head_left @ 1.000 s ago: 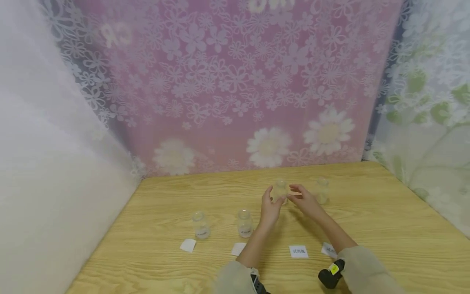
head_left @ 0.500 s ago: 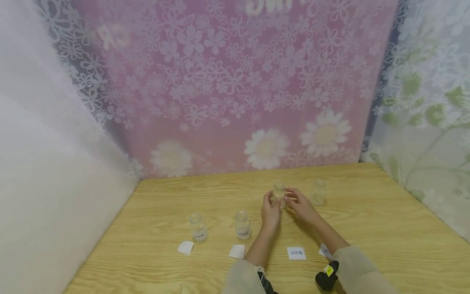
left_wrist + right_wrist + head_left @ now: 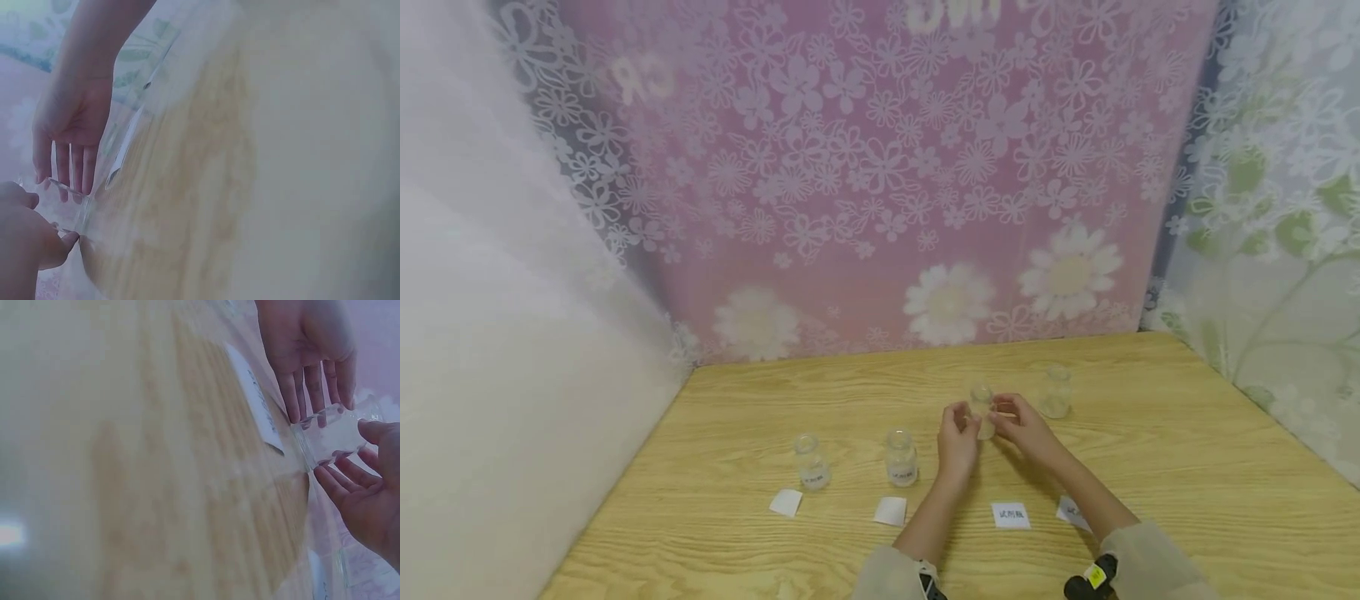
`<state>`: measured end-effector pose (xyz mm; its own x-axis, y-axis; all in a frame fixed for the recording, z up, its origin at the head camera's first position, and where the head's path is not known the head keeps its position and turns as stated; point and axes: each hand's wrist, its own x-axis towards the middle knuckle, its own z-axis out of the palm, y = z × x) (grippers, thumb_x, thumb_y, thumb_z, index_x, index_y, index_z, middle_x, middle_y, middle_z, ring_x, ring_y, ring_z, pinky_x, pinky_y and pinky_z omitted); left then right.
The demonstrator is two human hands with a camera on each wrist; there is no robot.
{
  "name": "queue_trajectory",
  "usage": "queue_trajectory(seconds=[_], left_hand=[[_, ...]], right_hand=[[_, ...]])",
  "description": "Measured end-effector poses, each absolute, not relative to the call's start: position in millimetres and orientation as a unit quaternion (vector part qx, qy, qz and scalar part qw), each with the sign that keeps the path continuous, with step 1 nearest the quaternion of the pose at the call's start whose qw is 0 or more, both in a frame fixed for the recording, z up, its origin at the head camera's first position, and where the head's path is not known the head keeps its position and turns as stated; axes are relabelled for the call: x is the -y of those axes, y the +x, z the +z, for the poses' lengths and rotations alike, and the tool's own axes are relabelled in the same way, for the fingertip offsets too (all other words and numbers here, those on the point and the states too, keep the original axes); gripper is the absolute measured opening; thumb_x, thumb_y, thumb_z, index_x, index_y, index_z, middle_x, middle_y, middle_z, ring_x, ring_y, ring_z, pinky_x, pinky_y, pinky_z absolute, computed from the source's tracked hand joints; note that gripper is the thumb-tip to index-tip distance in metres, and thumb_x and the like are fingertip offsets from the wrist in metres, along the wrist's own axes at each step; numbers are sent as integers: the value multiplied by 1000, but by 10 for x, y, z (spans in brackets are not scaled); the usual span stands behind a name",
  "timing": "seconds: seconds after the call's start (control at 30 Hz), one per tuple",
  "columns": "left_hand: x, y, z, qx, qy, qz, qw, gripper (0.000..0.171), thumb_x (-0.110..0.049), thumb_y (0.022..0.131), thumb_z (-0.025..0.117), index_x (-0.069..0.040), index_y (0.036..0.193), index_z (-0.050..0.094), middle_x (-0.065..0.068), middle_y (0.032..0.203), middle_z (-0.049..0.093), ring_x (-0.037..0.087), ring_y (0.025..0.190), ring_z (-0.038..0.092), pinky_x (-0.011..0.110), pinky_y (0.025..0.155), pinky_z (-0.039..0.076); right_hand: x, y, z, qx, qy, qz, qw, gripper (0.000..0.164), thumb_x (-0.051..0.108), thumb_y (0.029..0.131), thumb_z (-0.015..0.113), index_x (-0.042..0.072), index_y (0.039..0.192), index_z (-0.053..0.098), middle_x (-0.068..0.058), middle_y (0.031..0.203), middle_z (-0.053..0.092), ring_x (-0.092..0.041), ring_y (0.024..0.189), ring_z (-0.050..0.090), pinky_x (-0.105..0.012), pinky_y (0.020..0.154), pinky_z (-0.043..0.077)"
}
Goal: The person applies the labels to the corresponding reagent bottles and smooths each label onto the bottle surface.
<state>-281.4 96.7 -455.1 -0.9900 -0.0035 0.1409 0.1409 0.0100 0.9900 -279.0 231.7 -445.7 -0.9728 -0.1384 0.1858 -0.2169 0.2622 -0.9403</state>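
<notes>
A clear wide-mouthed glass bottle (image 3: 981, 392) stands between my two hands, upright or nearly so. My left hand (image 3: 958, 443) grips it from the left, the thumb on its near side. From the right, my right hand (image 3: 1028, 429) holds the same bottle with thumb and fingers. In the right wrist view the bottle's wall (image 3: 337, 436) shows clear between both hands' fingers. The left wrist view catches only part of the bottle beside the left hand (image 3: 28, 234). Whether its base touches the table cannot be told.
Two clear bottles with printed labels, one (image 3: 810, 462) left of the other (image 3: 900, 458), stand left of my hands. Another bottle (image 3: 1056, 392) stands back right. Near the front lie two blank white papers (image 3: 786, 502) and two printed ones (image 3: 1011, 515), on the wooden table (image 3: 737, 550).
Both hands have brought the bottle slightly nearer, and their fingers have closed in around it. The other bottles and papers stay in place.
</notes>
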Motion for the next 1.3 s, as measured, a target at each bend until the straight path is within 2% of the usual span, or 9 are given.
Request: queue_trajectory(seconds=[0.27, 0.6, 0.83, 1.3], left_hand=[[-932, -2686, -4543, 707, -44, -704, 45, 30, -9, 91, 57, -4, 120, 50, 17, 123, 51, 34, 112, 48, 45, 93, 40], [-863, -2570, -4580, 713, -81, -695, 48, 34, -8, 89, 59, -5, 122, 53, 12, 114, 57, 27, 102, 55, 33, 83, 48], [-803, -2465, -4590, 726, -94, -680, 29, 33, -12, 89, 60, -9, 121, 54, 10, 114, 56, 27, 103, 54, 35, 83, 48], [-780, -2310, -4585, 721, -102, -685, -3, 33, -16, 88, 62, -15, 120, 54, 7, 117, 54, 24, 102, 53, 36, 81, 48]], right_hand=[[-2347, -2649, -4478, 795, 139, 590, 21, 50, 20, 97, 49, -1, 138, 28, -35, 130, 34, -50, 116, 38, -46, 90, 42], [-2354, -2498, -4502, 804, 135, 579, 14, 50, 24, 96, 50, 4, 139, 32, -32, 131, 36, -48, 116, 40, -43, 89, 43], [-2362, -2383, -4542, 798, 141, 586, 22, 49, 19, 96, 50, 0, 138, 31, -34, 129, 35, -50, 114, 40, -42, 88, 44], [-2368, -2160, -4511, 792, 156, 589, 36, 44, 13, 96, 49, -1, 135, 35, -34, 127, 38, -50, 111, 43, -43, 85, 47]])
